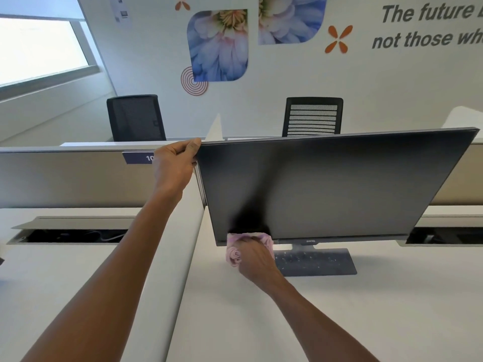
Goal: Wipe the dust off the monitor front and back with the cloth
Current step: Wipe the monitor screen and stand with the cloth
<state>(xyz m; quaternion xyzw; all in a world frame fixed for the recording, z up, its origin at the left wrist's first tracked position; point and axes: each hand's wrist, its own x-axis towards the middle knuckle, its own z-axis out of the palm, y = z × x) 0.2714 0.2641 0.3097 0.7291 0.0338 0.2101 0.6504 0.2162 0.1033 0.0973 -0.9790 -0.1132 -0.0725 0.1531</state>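
A dark monitor (339, 184) stands on a grey flat base (329, 262) on the white desk, its screen facing me and switched off. My left hand (175, 165) grips the monitor's top left corner, fingers curled over the edge. My right hand (254, 257) holds a bunched pink cloth (235, 253) against the bottom left edge of the screen. The back of the monitor is hidden.
A low beige partition (65, 178) runs behind the white desk (339, 309). Open cable trays (70, 235) sit at the left and right. Two black office chairs (136, 118) stand beyond the partition, before a wall with flower pictures.
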